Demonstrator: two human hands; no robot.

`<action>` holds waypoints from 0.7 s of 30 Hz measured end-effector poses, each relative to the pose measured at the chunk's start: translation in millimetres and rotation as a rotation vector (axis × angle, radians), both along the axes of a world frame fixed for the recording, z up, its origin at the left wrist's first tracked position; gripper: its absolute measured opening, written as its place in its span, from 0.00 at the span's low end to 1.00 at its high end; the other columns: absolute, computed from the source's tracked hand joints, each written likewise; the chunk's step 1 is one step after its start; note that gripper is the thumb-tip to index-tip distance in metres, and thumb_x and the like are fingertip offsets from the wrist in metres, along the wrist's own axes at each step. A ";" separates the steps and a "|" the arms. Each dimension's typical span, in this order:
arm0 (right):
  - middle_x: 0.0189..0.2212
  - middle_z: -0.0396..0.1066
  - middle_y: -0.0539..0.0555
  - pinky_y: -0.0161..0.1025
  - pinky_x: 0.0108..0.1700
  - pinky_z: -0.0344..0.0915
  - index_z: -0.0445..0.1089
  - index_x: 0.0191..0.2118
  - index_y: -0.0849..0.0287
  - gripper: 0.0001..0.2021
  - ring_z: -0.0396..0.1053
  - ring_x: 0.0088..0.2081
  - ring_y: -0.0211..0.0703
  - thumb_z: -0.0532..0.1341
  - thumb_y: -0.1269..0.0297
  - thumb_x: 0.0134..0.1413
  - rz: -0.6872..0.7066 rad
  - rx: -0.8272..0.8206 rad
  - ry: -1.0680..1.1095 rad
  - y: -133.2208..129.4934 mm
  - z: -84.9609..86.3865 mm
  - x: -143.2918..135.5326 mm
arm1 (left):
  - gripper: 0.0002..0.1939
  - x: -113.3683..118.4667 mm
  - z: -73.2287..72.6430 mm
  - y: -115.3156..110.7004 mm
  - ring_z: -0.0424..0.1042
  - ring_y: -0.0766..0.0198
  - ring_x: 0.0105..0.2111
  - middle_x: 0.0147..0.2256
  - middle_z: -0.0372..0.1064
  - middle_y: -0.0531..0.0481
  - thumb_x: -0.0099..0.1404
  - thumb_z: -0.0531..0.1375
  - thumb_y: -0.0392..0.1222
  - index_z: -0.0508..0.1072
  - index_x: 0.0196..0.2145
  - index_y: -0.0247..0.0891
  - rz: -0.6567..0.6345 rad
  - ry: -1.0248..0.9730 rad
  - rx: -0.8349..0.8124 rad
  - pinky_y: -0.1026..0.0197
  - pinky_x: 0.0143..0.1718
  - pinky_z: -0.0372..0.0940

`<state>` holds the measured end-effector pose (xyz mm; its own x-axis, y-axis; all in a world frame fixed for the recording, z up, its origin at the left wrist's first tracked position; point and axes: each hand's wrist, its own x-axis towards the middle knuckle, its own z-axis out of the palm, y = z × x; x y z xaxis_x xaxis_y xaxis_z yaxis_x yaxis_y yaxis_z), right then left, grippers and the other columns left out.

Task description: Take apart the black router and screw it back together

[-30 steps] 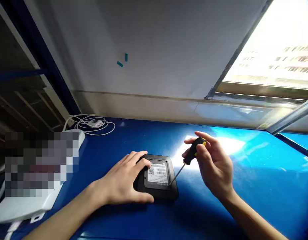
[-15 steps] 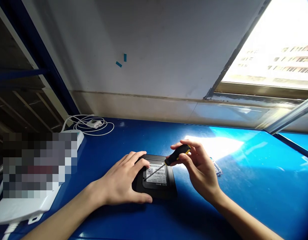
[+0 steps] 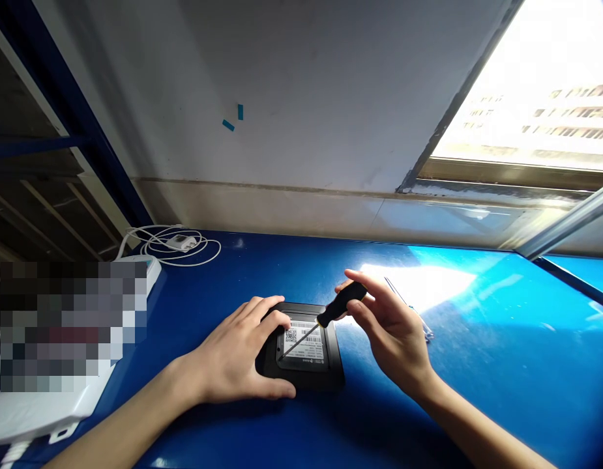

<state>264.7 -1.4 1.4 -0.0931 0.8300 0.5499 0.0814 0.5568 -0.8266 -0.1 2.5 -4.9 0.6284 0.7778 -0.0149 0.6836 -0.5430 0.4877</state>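
Observation:
A flat black electronic box [image 3: 336, 355] with a white printed label [image 3: 306, 342] lies on the blue table. My left hand [image 3: 237, 352] grips its left side, thumb along the near edge and fingers over the far one. In my right hand [image 3: 384, 319] is a screwdriver [image 3: 342, 304] with a black handle, held between thumb and fingers. Its thin shaft slants down to the left across the label. The tip rests at the label's lower left corner, near a small dark hole; whether it sits in a screw cannot be made out.
Thin shiny metal pieces [image 3: 427, 332] lie behind my right hand, partly hidden. On the left stands a white device [image 3: 47, 410], its top blurred out. A coiled white cable [image 3: 210, 260] with a plug lies at the back by the wall [image 3: 301, 98].
The screwdriver handle has turned in my right fingers, so its yellow part barely shows now. My left hand keeps its hold on the box. The whole view has shifted slightly.

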 end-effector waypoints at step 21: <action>0.45 0.77 0.52 0.40 0.39 0.82 0.70 0.61 0.43 0.19 0.80 0.38 0.41 0.62 0.66 0.68 -0.087 0.035 -0.053 -4.2 0.3 -2.9 | 0.37 -1.2 -1.8 0.8 0.57 0.36 0.67 0.70 0.54 0.38 0.54 0.71 0.68 0.68 0.54 0.48 -0.007 -0.032 0.017 0.33 0.63 0.60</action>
<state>261.8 -5.6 1.7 -0.0513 0.8165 0.5750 0.1738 0.5743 -0.8000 -1.4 3.3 -6.8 0.6336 0.7734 0.0185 0.6638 -0.5559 0.5004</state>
